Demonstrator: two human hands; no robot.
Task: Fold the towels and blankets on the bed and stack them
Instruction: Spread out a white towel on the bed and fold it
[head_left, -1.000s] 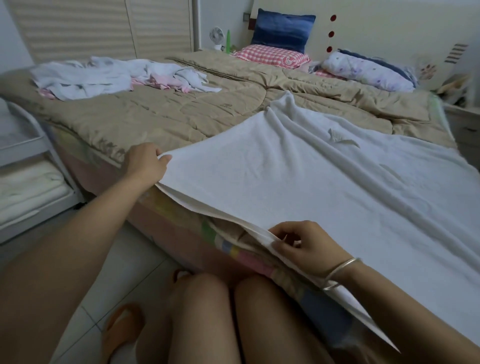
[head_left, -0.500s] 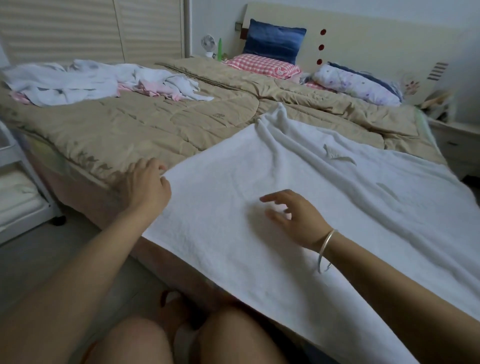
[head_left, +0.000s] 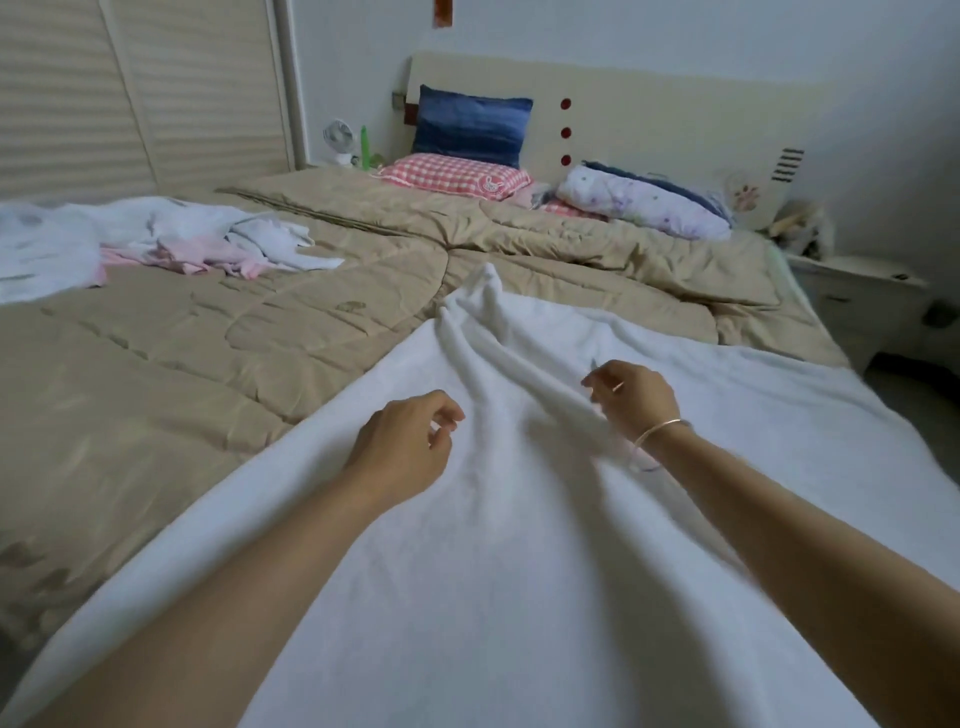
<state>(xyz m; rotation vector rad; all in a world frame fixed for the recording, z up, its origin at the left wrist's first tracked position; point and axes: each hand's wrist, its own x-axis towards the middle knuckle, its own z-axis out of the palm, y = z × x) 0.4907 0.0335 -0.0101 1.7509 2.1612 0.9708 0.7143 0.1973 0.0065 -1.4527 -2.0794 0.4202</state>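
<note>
A large white towel (head_left: 509, 561) lies spread across the near side of the bed, bunched into ridges at its far end. My left hand (head_left: 410, 447) hovers over its middle with fingers loosely curled and nothing in them. Above a raised fold to the right is my right hand (head_left: 631, 397), wearing a bangle, fingers apart and empty. A heap of white and pink towels (head_left: 171, 244) lies crumpled at the far left of the bed.
A tan quilt (head_left: 260, 332) covers the bed. By the headboard (head_left: 649, 114) lie a blue cushion (head_left: 470, 130), a red checked pillow (head_left: 452, 174) and a floral pillow (head_left: 644, 208). A nightstand (head_left: 857, 291) stands at right, wardrobe doors (head_left: 130, 93) at left.
Both hands let go of the towel's near edge and moved forward over its middle. The view rose and moved in over the bed.
</note>
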